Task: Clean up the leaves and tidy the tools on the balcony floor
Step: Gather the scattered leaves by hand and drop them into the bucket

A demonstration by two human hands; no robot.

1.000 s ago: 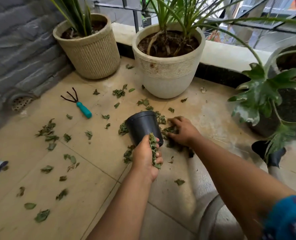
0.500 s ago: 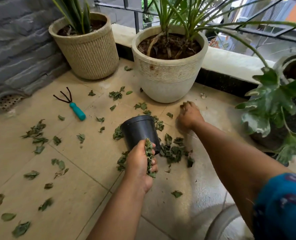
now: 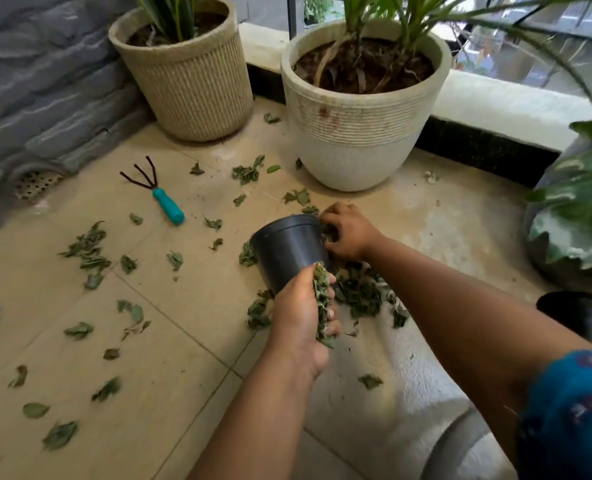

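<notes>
Right hand (image 3: 348, 232) back beside black pot (image 3: 289, 249).

Right hand (image 3: 348, 232) back from the white pot (image 3: 360, 133) to the black pot's (image 3: 289, 251) rim

Person, head-camera view. Two bare forearms, no watch, ring or glove visible. Left hand (image 3: 299, 318): bare, sleeve out of frame. Right hand (image 3: 351, 232): bare; upper arm covered by a short blue fabric sleeve (image 3: 571, 410) with a darker purple-navy printed pattern, blurred at the frame edge, pattern details not legible.
</notes>
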